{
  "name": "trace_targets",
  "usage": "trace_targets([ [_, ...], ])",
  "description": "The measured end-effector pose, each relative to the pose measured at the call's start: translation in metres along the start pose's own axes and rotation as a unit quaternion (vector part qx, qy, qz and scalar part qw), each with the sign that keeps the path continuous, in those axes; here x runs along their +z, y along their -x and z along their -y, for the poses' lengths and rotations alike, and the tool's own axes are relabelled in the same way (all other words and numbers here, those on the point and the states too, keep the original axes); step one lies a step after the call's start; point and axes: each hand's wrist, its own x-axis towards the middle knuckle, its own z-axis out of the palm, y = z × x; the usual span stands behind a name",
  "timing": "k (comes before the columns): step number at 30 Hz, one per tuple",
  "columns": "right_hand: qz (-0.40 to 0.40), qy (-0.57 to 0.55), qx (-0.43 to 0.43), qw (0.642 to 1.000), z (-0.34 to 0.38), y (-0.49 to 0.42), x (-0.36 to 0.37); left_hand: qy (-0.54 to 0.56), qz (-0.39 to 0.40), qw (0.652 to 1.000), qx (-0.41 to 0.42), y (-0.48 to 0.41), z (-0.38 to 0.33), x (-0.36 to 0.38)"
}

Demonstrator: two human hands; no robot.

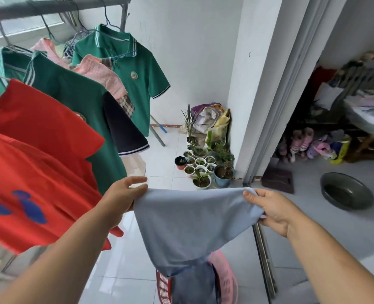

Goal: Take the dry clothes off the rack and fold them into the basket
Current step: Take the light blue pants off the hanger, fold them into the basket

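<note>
Pale blue garment (192, 222) held spread in the air between both hands. Left hand (122, 196) fingers pinch its upper left corner; right hand (271, 212) fingers curl round the right corner. Its lower end hangs over the pink basket (224, 279) on the floor. Red shirts (39, 150) and green shirts (124, 69) hang on the rack (50, 9) to the left.

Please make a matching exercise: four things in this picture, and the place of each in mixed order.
Things
1 blue garment
2 far green polo shirt
3 pink basket
4 metal basin

Places
A on a hanger on the rack
B on the grey floor, right side
C held between left hand and right hand
D directly below the blue garment

Pairs: 1-C, 2-A, 3-D, 4-B
</note>
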Motion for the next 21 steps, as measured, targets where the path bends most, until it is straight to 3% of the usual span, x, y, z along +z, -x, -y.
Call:
trace_targets([
  [12, -0.007, -0.006, 0.17, 0.985, -0.138, 0.003, -0.022, -0.043, 0.052, 0.982, -0.176, -0.003, 0.13, 0.028],
  [21, -0.025, -0.023, 0.316, 0.948, -0.242, 0.029, -0.046, -0.1, 0.104, 0.937, -0.317, 0.018, 0.225, 0.059],
])
